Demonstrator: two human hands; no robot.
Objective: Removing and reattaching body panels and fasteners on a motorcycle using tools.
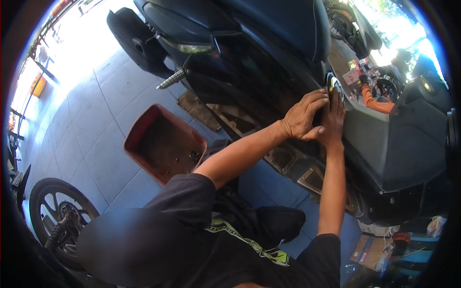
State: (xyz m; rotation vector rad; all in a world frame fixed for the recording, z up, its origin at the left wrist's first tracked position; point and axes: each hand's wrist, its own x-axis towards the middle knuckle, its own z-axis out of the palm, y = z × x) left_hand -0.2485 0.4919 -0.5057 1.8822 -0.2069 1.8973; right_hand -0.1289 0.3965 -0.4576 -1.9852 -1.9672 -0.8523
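A large dark scooter [273,67] with a black stitched seat fills the upper middle. My left hand [307,115] lies against its centre body beneath the seat's front, fingers slightly bent and thumb apart. Beside it and partly behind it, my right hand [333,122] reaches up with its fingers stretched out along the panel. Both hands' fingertips are at a small shiny rounded part [333,84] with a yellowish glint, at the edge of the grey-black body panel [372,132]. Fingers cover much of that part, so its kind is unclear. Neither hand visibly grips anything.
A reddish plastic bin [139,163] with small dark pieces in it stands on the tiled floor [72,129]. Another motorcycle's wheel [48,199] is at lower left. Cardboard [369,250] lies at lower right. An orange-sleeved arm [374,100] and motorcycles appear at upper right.
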